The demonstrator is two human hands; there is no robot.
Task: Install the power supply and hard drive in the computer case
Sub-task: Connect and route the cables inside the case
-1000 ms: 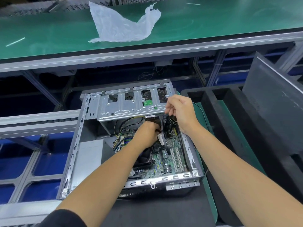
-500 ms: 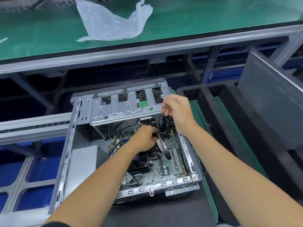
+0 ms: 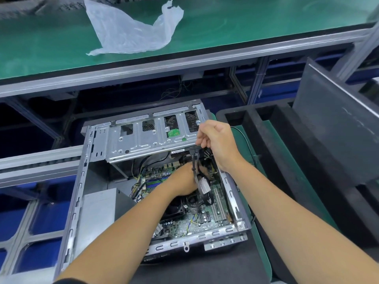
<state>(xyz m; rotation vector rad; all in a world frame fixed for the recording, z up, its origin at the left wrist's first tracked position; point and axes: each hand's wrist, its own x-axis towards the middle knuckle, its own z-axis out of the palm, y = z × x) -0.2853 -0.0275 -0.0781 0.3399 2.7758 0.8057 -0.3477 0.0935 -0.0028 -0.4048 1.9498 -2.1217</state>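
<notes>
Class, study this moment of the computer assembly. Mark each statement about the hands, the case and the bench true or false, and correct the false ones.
1. The right hand pinches a black cable. True.
2. The left hand rests outside the computer case. False: it reaches inside, over the motherboard.
3. A clear plastic bag lies on the green bench. True.
4. The drive cage lies on the bench. False: it is on the case.

No legible text; white cable label [image 3: 203,185] unreadable.
</notes>
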